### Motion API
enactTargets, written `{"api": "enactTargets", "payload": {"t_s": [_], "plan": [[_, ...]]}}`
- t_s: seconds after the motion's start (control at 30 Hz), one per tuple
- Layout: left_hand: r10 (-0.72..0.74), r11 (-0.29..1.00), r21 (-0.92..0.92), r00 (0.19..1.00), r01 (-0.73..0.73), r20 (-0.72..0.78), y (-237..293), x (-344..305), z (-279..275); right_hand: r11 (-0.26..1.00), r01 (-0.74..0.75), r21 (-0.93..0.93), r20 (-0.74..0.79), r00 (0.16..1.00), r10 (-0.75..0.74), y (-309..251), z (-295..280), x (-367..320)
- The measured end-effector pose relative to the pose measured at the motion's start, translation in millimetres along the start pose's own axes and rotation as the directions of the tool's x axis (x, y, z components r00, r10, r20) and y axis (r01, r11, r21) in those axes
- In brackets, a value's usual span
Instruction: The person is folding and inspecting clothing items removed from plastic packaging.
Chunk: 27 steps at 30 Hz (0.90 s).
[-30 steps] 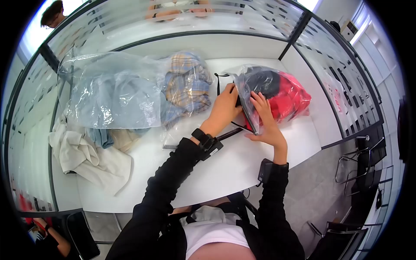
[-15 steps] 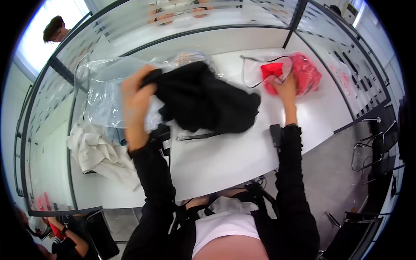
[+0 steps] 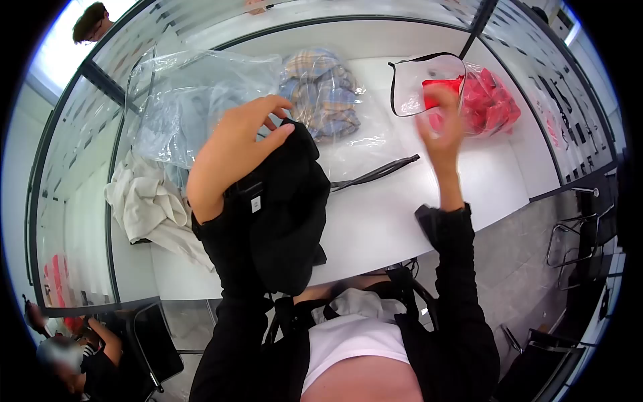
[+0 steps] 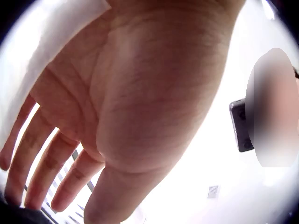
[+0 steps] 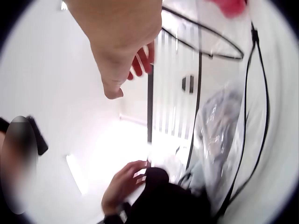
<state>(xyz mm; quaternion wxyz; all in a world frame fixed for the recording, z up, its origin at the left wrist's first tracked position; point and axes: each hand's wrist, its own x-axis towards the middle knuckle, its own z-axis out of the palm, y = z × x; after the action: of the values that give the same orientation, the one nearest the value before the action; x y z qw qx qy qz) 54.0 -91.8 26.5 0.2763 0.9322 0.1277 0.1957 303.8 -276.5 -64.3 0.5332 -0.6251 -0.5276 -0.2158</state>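
A black garment (image 3: 288,214) drapes down over the front of the white table. My left hand (image 3: 234,151) is at its upper end, thumb and fingers apart beside the cloth; whether the fingertips touch it I cannot tell. In the left wrist view the same hand (image 4: 135,93) has extended, spread fingers. My right hand (image 3: 443,134), blurred, hovers by the clear bag of red clothing (image 3: 492,104), fingers loosely bent with nothing visible between them. The bag's dark-rimmed mouth (image 3: 393,87) gapes to the left. The right wrist view shows this hand (image 5: 121,42) with parted fingers.
Bagged plaid clothing (image 3: 321,94) and bagged light-blue clothing (image 3: 174,120) lie at the back left. A cream garment (image 3: 151,208) is at the left edge. A dark strip (image 3: 378,173) crosses mid-table. Partitions enclose the back and sides.
The black garment has come out of the right-hand bag, swung left and dropped toward the table's front. My left hand went left with it; my right hand has drawn back slightly from the red clothing.
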Motion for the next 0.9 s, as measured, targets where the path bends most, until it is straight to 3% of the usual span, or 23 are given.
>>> {"api": "enactTargets", "payload": {"t_s": [0.03,0.07,0.1,0.13,0.2,0.27,0.33,0.37,0.4,0.43,0.47,0.5,0.53,0.6,0.63,0.67,0.7,0.73,0.77,0.8,0.9], "plan": [[0.015,1.000,0.003,1.000,-0.015,-0.004,-1.4,1.4,3.7,0.968,-0.084,0.237,0.229,0.973,0.029,-18.3,12.9,-4.5],[0.028,1.000,0.007,1.000,-0.028,-0.008,-3.1,2.8,6.6,0.828,-0.309,0.467,0.453,0.888,0.076,-33.0,32.3,-13.7],[0.043,0.999,0.012,0.999,-0.043,-0.010,-3.7,4.3,8.7,0.756,-0.503,0.420,0.688,0.719,0.096,-53.2,46.5,-23.7],[0.018,1.000,0.000,1.000,-0.018,-0.004,-2.8,5.5,10.5,0.756,-0.501,0.421,0.735,0.677,0.039,-65.3,59.3,-42.5],[0.063,0.998,0.013,0.998,-0.063,0.000,-5.6,10.3,19.4,0.729,-0.552,0.405,0.785,0.618,0.032,-86.9,77.0,-62.4],[0.095,0.995,-0.017,0.995,-0.095,0.011,-2.3,14.6,26.9,0.657,-0.657,0.369,0.801,0.584,0.133,-103.1,85.7,-67.4],[0.111,0.994,0.001,0.993,-0.112,0.042,1.7,17.7,29.2,0.779,-0.599,0.186,0.818,0.533,0.216,-80.8,87.7,-68.6],[0.120,0.993,0.015,0.991,-0.121,0.053,3.2,18.6,27.8,0.745,-0.609,0.273,0.729,0.636,0.253,-67.0,85.8,-62.9],[0.119,0.993,-0.009,0.992,-0.119,0.044,4.6,18.0,25.7,0.723,-0.655,0.218,0.618,0.666,0.417,-42.9,79.9,-58.0],[0.118,0.992,-0.035,0.992,-0.117,0.035,6.0,16.8,24.2,0.559,-0.756,0.341,0.489,0.650,0.581,-13.7,71.3,-45.0],[0.118,0.991,-0.063,0.993,-0.116,0.022,6.8,16.2,23.4,0.688,-0.653,0.317,0.376,0.752,0.541,9.5,47.9,-23.0],[0.129,0.990,-0.067,0.991,-0.127,0.030,5.1,15.2,23.6,0.705,-0.610,0.361,0.279,0.792,0.543,31.4,32.7,-16.6],[0.142,0.988,-0.070,0.989,-0.139,0.039,0.8,14.9,23.8,0.661,-0.599,0.452,0.278,0.799,0.533,35.4,24.3,-12.7],[0.145,0.988,-0.060,0.989,-0.142,0.036,-4.7,18.0,24.1,0.614,-0.672,0.414,0.501,0.731,0.463,16.2,22.7,-18.3],[0.135,0.990,-0.050,0.990,-0.133,0.028,-6.5,20.3,24.8,0.566,-0.707,0.423,0.671,0.665,0.329,-3.8,31.9,-20.3],[0.125,0.991,-0.040,0.992,-0.124,0.026,-6.3,21.5,25.8,0.652,-0.619,0.437,0.782,0.620,0.065,-24.5,47.1,-24.6],[0.108,0.994,-0.037,0.994,-0.107,0.022,-4.3,22.2,26.3,0.692,-0.521,0.501,0.827,0.524,-0.204,-45.3,62.2,-29.0],[0.091,0.995,-0.033,0.996,-0.091,0.014,-2.1,22.7,26.5,0.756,-0.439,0.485,0.832,0.498,-0.244,-80.2,68.2,-43.4],[0.074,0.997,-0.029,0.997,-0.073,0.005,-0.5,22.8,26.6,0.814,-0.309,0.492,0.790,0.552,-0.268,-93.3,87.5,-69.1],[0.074,0.997,-0.011,0.997,-0.074,-0.001,-0.4,22.6,28.2,0.893,-0.261,0.366,0.825,0.534,-0.183,-107.5,94.9,-74.9],[0.028,0.999,0.015,0.999,-0.028,0.020,-0.6,20.3,42.7,0.896,-0.430,0.109,0.956,0.294,0.025,-101.9,93.3,-55.7]]}}
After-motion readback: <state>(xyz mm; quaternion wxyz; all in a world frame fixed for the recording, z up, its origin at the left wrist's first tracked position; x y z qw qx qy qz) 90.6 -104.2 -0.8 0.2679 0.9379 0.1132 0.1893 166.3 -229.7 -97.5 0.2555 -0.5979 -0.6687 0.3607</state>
